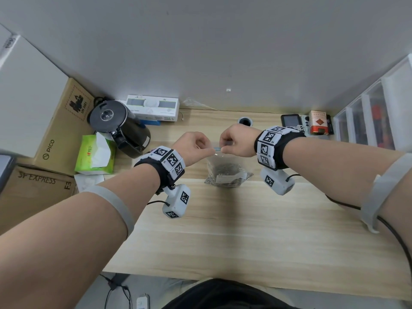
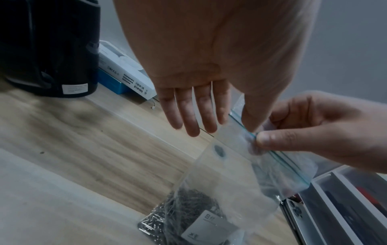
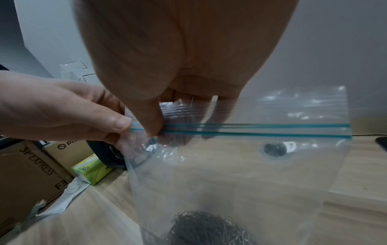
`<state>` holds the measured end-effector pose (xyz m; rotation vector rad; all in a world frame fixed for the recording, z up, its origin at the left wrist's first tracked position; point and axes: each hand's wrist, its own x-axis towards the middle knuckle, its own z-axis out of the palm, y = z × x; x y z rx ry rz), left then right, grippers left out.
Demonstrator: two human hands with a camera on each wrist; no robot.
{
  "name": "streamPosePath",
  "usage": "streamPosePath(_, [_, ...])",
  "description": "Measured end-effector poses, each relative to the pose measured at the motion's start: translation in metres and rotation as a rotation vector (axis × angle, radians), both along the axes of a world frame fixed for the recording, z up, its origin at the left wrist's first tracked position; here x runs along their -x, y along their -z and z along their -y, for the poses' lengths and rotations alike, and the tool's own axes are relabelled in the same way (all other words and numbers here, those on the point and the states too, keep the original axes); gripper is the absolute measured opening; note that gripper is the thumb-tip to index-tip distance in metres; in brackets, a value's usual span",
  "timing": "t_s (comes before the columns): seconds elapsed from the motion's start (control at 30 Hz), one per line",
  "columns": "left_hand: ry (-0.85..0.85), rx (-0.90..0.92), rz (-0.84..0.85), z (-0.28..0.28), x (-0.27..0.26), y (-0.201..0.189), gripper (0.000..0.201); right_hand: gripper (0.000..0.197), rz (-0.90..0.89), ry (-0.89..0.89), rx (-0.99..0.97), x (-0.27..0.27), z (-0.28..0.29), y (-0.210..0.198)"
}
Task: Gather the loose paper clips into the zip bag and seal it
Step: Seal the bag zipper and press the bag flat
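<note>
A clear zip bag point(image 1: 223, 162) with a blue-green zip strip point(image 3: 251, 129) hangs upright, its bottom resting on the wooden table point(image 1: 245, 230). A heap of metal paper clips point(image 1: 227, 172) and a grey label card point(image 2: 209, 227) lie in its bottom. My left hand point(image 1: 207, 149) pinches the strip at the bag's left top corner. Right beside it, my right hand point(image 1: 225, 148) pinches the strip, thumb in front and fingers behind the plastic. In the right wrist view the rest of the strip runs to the right as two separate lines. I see no loose clips on the table.
A black kettle point(image 1: 118, 128), a green tissue pack point(image 1: 95, 155) and cardboard boxes point(image 1: 60, 130) crowd the left side. A white box point(image 1: 153, 108) stands at the back. Clear drawers point(image 1: 374, 112), a phone and a red box point(image 1: 318, 122) sit at the right.
</note>
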<state>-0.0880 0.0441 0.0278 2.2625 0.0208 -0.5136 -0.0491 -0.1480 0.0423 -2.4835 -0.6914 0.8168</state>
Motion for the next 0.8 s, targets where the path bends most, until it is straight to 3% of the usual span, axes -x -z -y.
streamPosePath(0.53, [0.079, -0.109, 0.018, -0.001, -0.004, -0.003, 0.019, 0.003, 0.014, 0.0, 0.088, -0.005, 0.042, 0.004])
streamPosePath(0.8, [0.01, -0.124, 0.018, -0.01, 0.0, 0.0, 0.02, 0.005, 0.041, 0.058, 0.162, -0.005, 0.067, -0.001])
